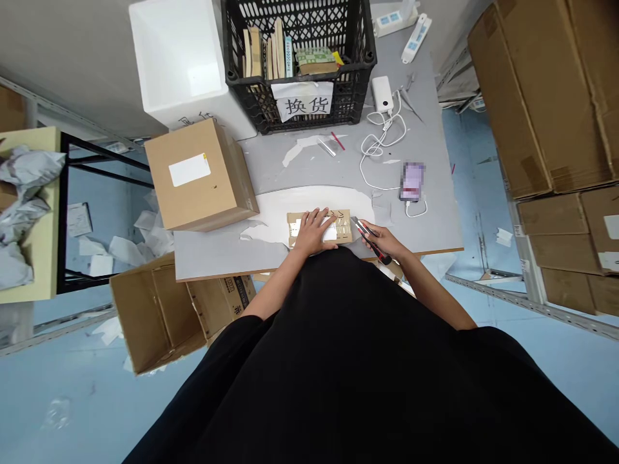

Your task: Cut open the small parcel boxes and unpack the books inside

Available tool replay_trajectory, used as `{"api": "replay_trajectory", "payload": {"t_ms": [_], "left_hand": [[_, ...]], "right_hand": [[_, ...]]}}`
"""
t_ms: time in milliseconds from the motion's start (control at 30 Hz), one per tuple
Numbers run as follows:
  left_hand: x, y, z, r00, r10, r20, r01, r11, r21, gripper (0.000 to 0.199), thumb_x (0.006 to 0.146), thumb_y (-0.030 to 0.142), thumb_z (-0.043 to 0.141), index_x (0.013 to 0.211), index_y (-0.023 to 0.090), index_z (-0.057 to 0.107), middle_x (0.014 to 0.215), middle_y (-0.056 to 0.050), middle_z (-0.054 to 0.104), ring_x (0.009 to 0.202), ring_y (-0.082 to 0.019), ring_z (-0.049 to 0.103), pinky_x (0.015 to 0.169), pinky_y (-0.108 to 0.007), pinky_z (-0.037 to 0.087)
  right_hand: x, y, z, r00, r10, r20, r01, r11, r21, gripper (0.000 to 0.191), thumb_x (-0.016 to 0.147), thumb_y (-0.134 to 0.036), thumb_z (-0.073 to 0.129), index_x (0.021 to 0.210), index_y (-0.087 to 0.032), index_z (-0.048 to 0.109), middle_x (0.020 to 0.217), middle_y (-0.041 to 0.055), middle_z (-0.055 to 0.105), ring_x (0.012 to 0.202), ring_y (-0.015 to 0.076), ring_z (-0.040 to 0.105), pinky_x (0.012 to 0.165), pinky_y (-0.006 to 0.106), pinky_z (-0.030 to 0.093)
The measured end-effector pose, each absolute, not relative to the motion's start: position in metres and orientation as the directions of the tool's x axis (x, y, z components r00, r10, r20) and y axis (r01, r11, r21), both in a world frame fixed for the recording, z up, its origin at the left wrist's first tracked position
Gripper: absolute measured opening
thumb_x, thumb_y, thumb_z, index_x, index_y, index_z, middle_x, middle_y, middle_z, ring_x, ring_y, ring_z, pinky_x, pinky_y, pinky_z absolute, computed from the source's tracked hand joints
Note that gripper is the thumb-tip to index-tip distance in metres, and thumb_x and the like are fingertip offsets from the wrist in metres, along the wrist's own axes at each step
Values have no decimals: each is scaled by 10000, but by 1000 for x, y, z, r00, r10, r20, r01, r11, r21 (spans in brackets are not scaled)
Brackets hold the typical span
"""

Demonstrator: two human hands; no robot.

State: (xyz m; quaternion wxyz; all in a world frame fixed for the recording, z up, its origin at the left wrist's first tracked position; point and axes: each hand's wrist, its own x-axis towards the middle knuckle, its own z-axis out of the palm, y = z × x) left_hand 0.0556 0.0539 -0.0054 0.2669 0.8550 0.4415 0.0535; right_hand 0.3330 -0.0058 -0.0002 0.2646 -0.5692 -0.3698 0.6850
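Though cluttered, a worktable (425, 193) amid cartons (536, 96)

matt cardbd pkg (344, 227), glossy plastic knife grip (382, 253)

Blurred phone (412, 182), crate (300, 64) cut off at top
Phone screen unreadable; book spines (271, 55) too small to read; left hand (313, 232) covers most of cardboard piece (342, 225); right hand (380, 240) hides part of utility knife (383, 256).
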Motion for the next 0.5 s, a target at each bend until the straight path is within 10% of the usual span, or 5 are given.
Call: {"api": "replay_trajectory", "payload": {"t_ms": [500], "left_hand": [[58,53,-7,569,813,-123,727,-427,537,1005,624,566,865,1516,320,471,1643,-77,337,1519,-412,244,1258,-567,70]], "right_hand": [[333,-8,7,-234,792,-565,118,-553,-825,698,876,-303,618,1543,-214,437,750,-24,573,580,93,475,554,234,438]]}}
